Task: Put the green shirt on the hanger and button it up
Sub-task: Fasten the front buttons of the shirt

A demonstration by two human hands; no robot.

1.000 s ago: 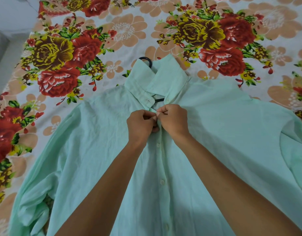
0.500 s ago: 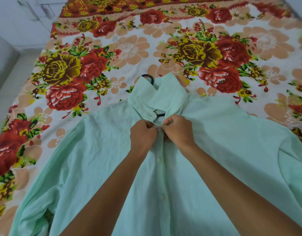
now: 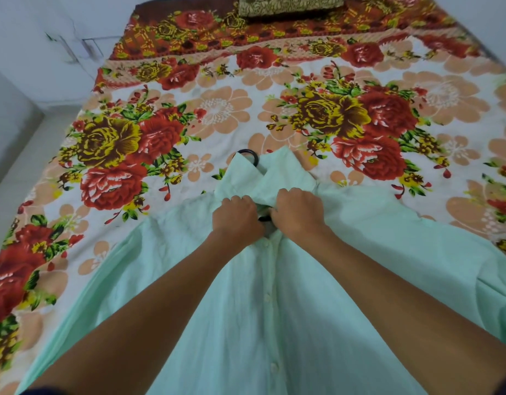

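The mint green shirt [image 3: 374, 252] lies face up on the bed, its front closed by a row of white buttons down the placket. A black hanger [image 3: 250, 155] is inside it; only its hook shows above the collar, plus a short dark piece between my hands. My left hand [image 3: 237, 218] and my right hand [image 3: 299, 213] are fisted side by side at the base of the collar, each pinching one edge of the shirt's neck opening. The top button is hidden by my fingers.
The bed [image 3: 217, 115] carries a floral sheet with red and yellow roses. A dark patterned pillow [image 3: 291, 5] lies at the headboard end. Pale floor and a white wall [image 3: 32, 52] run along the left side of the bed.
My view has tilted up, showing more of the bed. Both hands have crept from the upper placket up to the collar base, still gripping the shirt's edges.
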